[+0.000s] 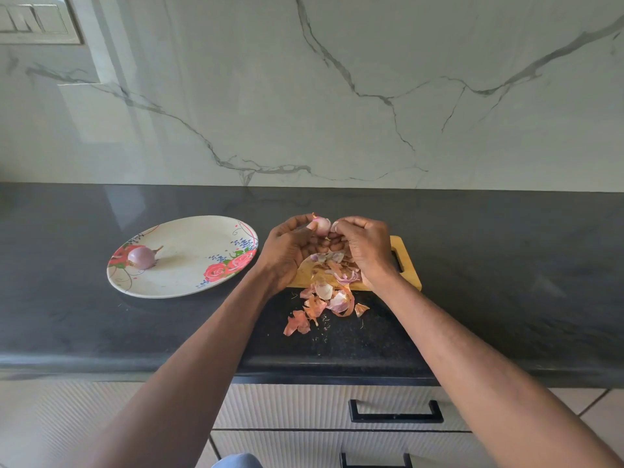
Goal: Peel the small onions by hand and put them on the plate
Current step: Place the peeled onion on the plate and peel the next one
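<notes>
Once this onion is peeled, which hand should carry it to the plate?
Probably the left hand. It already pinches the onion, and the plate lies on its side. The right hand picks at the skin and would have to cross over.

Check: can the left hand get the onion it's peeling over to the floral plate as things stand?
Probably yes. The left hand grips the small onion above the wooden cutting board, and the floral plate lies just to its left on the counter with bare worktop between. Only one peeled onion sits on it.
</notes>
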